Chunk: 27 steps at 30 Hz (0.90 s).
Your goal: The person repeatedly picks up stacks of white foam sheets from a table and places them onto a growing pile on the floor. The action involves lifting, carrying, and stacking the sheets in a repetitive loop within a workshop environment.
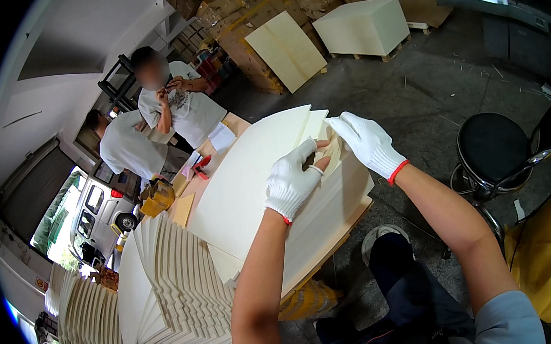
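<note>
White gloves with red cuffs cover both my hands. My left hand (292,178), with bare thumb and index fingertips, curls at the near left side of a small bundle of thin pale strips (334,154). From the right, my right hand (366,142) bends its fingers over the far end of the same bundle, its thumb hidden. Below them lies a stack of cream boards (333,203). A large cream sheet (243,182) with a curved edge lies flat to the left of my left hand.
Fanned stacks of curved cream sheets (173,285) fill the left side. Two people stand beyond the table, near a yellow box (157,197) and a red tape dispenser (202,167). A black stool (494,150) stands right; a pallet of boards (364,29) sits farther back.
</note>
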### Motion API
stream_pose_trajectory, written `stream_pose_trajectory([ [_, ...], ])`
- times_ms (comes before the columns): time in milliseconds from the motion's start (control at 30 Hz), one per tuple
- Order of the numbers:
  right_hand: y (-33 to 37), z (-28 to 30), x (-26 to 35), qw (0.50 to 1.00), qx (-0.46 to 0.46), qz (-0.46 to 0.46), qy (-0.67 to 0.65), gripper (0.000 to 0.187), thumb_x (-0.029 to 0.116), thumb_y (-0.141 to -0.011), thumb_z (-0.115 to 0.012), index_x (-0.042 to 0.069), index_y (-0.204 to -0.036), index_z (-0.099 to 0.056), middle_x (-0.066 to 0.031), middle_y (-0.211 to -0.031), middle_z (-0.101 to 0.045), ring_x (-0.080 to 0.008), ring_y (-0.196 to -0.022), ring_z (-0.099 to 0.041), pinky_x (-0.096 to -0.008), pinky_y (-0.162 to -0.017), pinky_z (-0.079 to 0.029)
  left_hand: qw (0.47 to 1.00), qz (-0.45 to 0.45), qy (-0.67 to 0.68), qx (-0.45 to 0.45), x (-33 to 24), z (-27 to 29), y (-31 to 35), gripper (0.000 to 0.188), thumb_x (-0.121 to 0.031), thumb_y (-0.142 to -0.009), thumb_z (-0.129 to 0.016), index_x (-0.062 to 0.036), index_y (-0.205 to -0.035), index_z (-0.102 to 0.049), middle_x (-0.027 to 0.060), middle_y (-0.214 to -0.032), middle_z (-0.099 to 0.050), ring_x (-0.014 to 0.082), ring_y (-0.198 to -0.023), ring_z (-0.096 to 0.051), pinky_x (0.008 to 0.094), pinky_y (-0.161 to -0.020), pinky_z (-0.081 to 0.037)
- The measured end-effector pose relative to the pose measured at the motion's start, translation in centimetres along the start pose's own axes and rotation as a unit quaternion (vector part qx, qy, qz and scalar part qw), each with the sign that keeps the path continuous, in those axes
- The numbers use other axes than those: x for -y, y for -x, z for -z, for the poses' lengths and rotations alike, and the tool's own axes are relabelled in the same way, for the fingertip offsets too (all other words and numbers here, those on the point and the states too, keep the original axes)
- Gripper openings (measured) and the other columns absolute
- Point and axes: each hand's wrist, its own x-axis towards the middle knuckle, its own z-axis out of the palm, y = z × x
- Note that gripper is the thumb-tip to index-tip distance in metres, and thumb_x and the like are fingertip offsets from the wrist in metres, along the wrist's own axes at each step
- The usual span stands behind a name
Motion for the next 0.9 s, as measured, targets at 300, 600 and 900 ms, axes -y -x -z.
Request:
stream_pose_trajectory([
  [300,0.2,0.1,0.9,1.0,0.002,0.012,-0.012,0.053,0.055,-0.11,-0.038,0.008,-0.105,-0.062,-0.0228,-0.096,-0.068,-0.0464,-0.093,-0.064,-0.0539,-0.079,-0.048,0.996,-0.059,-0.028,-0.054,1.4,-0.5,0.2,0.032,-0.023,-0.098,-0.07,-0.0184,-0.13,-0.073,0.0159,-0.087,-0.07,0.0239,-0.078,-0.069,0.0363,-0.079,-0.053],
  [600,0.2,0.4,0.4,1.0,-0.001,-0.004,-0.008,0.053,0.056,-0.109,-0.039,0.008,-0.104,-0.062,-0.0233,-0.095,-0.068,-0.0464,-0.093,-0.064,-0.0536,-0.078,-0.048,1.0,-0.014,-0.023,0.006,-0.2,-0.1,0.1,0.032,-0.035,-0.098,-0.067,-0.0236,-0.128,-0.072,0.0184,-0.102,-0.075,0.0367,-0.096,-0.073,0.0424,-0.086,-0.056],
  [900,0.6,0.8,1.1,0.999,0.002,-0.016,-0.037,0.052,0.056,-0.108,-0.045,0.008,-0.105,-0.064,-0.0224,-0.093,-0.068,-0.0447,-0.091,-0.064,-0.0519,-0.078,-0.048,0.998,-0.052,-0.033,-0.029,0.3,-0.5,0.1,0.029,-0.023,-0.1,-0.064,-0.0191,-0.128,-0.073,0.0149,-0.089,-0.074,0.0264,-0.078,-0.071,0.0384,-0.079,-0.055],
])
